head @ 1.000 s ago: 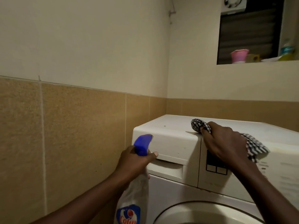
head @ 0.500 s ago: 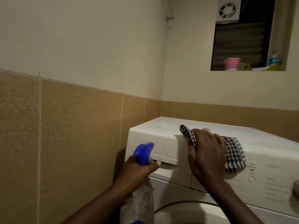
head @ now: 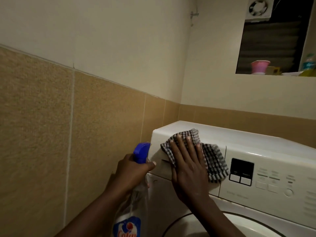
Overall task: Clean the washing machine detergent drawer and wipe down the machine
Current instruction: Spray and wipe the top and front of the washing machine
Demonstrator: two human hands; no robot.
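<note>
A white front-loading washing machine stands in the corner of a tiled room. Its detergent drawer front is at the top left and is closed. My right hand lies flat with fingers spread, pressing a black-and-white checked cloth against the drawer front. My left hand grips the neck of a clear spray bottle with a blue trigger head, just left of the drawer. The control panel with a dark display sits to the right of the cloth.
A tan tiled wall runs close along the machine's left side. The round door rim shows at the bottom. Above right, a window ledge holds a pink cup and bottles. A vent fan sits above the window.
My right hand has slid the cloth left from the control panel onto the drawer front and flattened out. The left hand with the spray bottle has stayed by the drawer.
</note>
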